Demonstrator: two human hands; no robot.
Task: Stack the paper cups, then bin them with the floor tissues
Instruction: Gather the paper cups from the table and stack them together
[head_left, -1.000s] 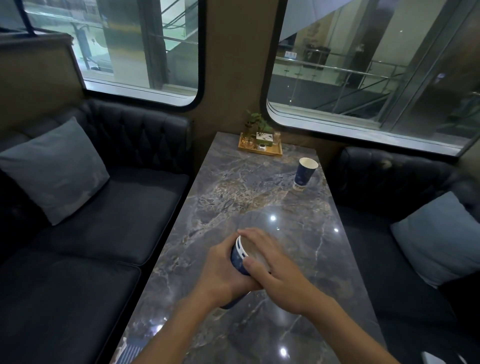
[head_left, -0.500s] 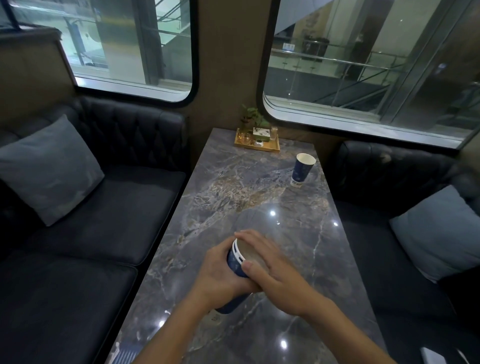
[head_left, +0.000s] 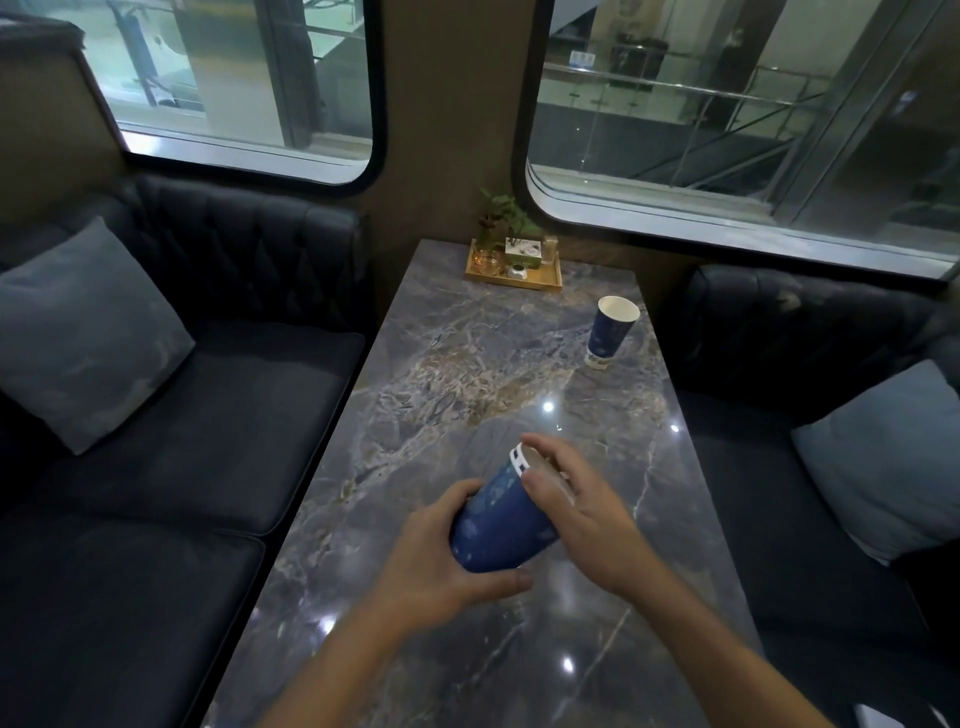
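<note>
Compared with half a second ago, the stack of cups has tipped further over: its white rims now point up and away from the person, and more of the blue side shows between the two hands. Back then the left hand wrapped the middle of the stack; now it has slid down to the base.

From the left: a grey cushion leans on the dark sofa beside the desk. The left hand cups the bottom end of the stack, thumb lying under the base and fingers curled round the far side, so its grip is closed on the cups. The stack lies tilted between both hands, just above the desk top; whether it touches the surface cannot be told. The right hand covers the open top, fingers spread over the rims and thumb pressed on the blue wall, its grip also holding the stack.

Further back on the desk, against the wall, sits a wooden tray with a small plant. To its right a single cup stands upright near the desk's right edge, well apart from the hands. Another grey cushion rests on the right-hand sofa
</note>
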